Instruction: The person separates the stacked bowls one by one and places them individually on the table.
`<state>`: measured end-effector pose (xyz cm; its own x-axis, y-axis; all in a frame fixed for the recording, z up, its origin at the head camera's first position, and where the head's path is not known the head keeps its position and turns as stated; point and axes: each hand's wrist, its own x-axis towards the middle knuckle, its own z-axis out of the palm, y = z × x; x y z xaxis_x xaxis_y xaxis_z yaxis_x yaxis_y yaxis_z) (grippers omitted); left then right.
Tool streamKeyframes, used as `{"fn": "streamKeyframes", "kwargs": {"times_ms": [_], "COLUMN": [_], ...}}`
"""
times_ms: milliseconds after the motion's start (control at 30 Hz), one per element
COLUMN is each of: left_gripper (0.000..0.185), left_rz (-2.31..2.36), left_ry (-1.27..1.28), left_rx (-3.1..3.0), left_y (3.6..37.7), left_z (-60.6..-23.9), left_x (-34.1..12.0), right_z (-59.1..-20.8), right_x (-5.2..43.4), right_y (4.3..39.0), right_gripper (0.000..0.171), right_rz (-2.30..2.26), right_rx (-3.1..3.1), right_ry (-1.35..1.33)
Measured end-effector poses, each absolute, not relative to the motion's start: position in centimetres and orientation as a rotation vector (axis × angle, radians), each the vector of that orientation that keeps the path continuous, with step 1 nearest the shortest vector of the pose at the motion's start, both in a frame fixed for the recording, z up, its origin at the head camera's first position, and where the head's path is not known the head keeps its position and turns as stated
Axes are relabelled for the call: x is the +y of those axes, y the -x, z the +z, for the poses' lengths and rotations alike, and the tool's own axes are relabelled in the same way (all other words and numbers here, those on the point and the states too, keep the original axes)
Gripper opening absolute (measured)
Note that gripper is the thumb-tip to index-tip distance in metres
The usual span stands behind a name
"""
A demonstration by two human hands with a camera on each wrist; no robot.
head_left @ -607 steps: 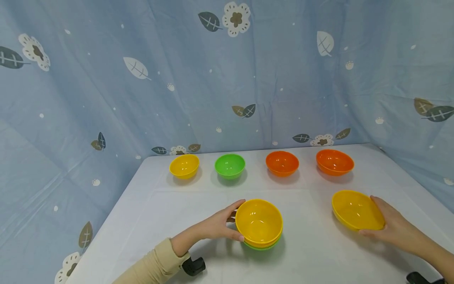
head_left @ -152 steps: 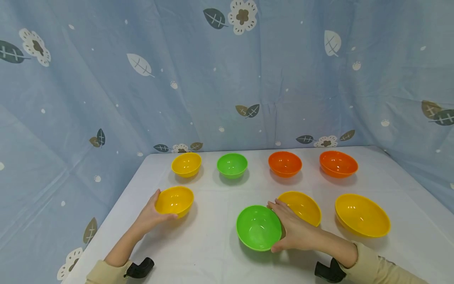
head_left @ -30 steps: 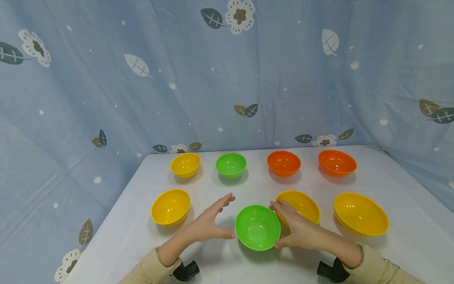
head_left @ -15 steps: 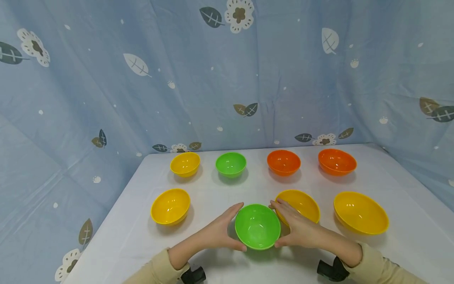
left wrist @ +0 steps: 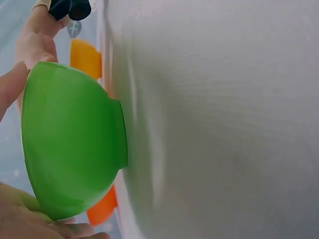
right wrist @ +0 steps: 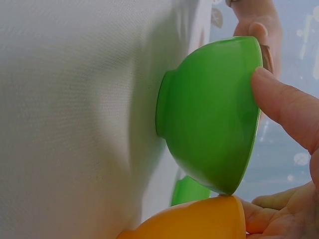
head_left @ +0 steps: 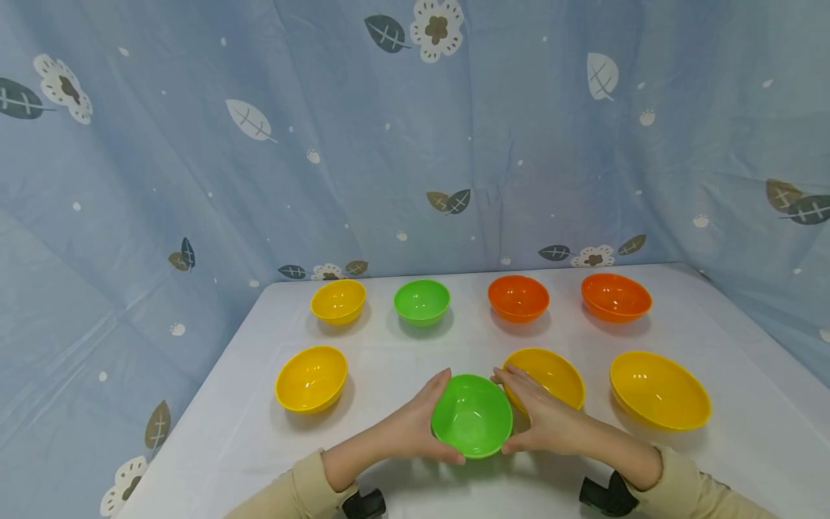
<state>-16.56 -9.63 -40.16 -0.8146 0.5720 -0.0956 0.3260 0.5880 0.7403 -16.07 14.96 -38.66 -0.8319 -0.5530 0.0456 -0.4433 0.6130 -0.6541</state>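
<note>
A green bowl [head_left: 472, 417] stands upright on the white cloth, in the front middle of the head view. My left hand [head_left: 418, 425] holds its left side, thumb near the front and fingers behind. From the other side my right hand [head_left: 547, 417] grips the same bowl, its thumb [right wrist: 284, 102] on the rim in the right wrist view. Right behind that hand is a yellow bowl [head_left: 554, 375], partly covered by the fingers. The left wrist view shows the green bowl's outer wall [left wrist: 70, 139] between thumb and fingers.
Another yellow bowl [head_left: 313, 380] sits at the left, and a wider yellow one [head_left: 660, 391] at the right. Along the back stand a yellow bowl [head_left: 338, 303], a green bowl [head_left: 421, 303] and two orange bowls, one mid-right [head_left: 518, 299], one far right [head_left: 616, 298].
The yellow bowls from the middle stack now stand apart. My left hand released one at the left, then came right to grip the green bowl; my right hand has stayed there lately.
</note>
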Motion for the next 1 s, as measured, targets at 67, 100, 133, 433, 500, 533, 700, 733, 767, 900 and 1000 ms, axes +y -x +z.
{"fn": "streamKeyframes", "kwargs": {"times_ms": [67,100,133,433,500,533,700,733,767,900,1000], "left_gripper": [0.12,0.12,0.12,0.122,0.123,0.123,0.123,0.122,0.122,0.12,0.12], "left_rz": [1.058,1.051,1.047,0.971,0.958,0.953,0.941,0.94,0.941,0.952,0.969], "left_ry": [-0.73,-0.729,-0.727,-0.729,-0.741,-0.747,-0.768,-0.77,-0.773,-0.775,-0.77], "left_rx": [2.502,2.506,2.507,2.55,2.559,2.565,2.586,2.591,2.594,2.606,2.608], "left_y": [16.63,16.65,16.67,16.67,16.7,16.72,16.78,16.78,16.77,16.73,16.71], "left_z": [-40.19,-40.2,-40.21,-40.07,-40.11,-40.13,-40.18,-40.19,-40.2,-40.24,-40.27], "left_x": [-9.55,-9.52,-9.48,-9.08,-9.0,-8.95,-8.8,-8.79,-8.79,-8.74,-8.7], "right_z": [-38.64,-38.66,-38.67,-38.76,-38.74,-38.72,-38.74,-38.76,-38.77,-38.82,-38.84], "right_x": [14.96,14.94,14.94,14.95,14.94,14.93,14.91,14.91,14.91,14.95,14.99], "right_y": [16.04,16.03,16.02,16.04,16.05,16.05,16.09,16.1,16.11,16.11,16.1], "right_gripper": [0.102,0.102,0.102,0.102,0.102,0.102,0.103,0.103,0.103,0.103,0.102], "right_rz": [-1.017,-1.02,-1.021,-1.015,-1.013,-1.012,-1.013,-1.014,-1.016,-1.017,-1.016], "right_rx": [2.676,2.675,2.676,2.68,2.681,2.681,2.678,2.677,2.676,2.68,2.681], "right_ry": [0.843,0.837,0.837,0.847,0.844,0.84,0.826,0.825,0.825,0.834,0.846]}}
